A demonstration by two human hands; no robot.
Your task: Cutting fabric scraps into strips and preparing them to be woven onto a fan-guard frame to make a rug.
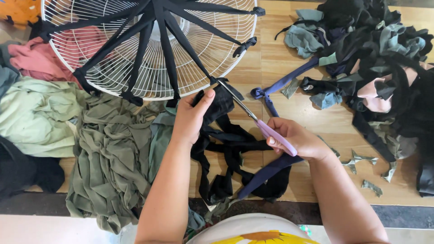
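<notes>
Two bare hands work at the centre of the frame, just below a white wire fan guard (149, 49) that fills the upper left. The left hand (192, 117) pinches a black fabric strip (219, 106), thumb on top, just beside the guard's lower rim. The right hand (296, 140) is clenched round the lilac handles of one pair of scissors (253, 119). Their long axis runs diagonally from lower right to upper left, with the blade tips at the rim where the strip is tied, just above and to the right of the left thumb. The left hand is therefore nearer the cut point; the right sits well back along the handles.

Roughly eight black strips radiate across the guard from its hub; an exact count is unclear. More black strips lie tangled between the forearms, with one navy strip (271, 88) beside them. One heap of olive cloth (113, 153) lies lower left, and one mixed pile of dark scraps (375, 58) lies at the right on the wooden floor (316, 180).
</notes>
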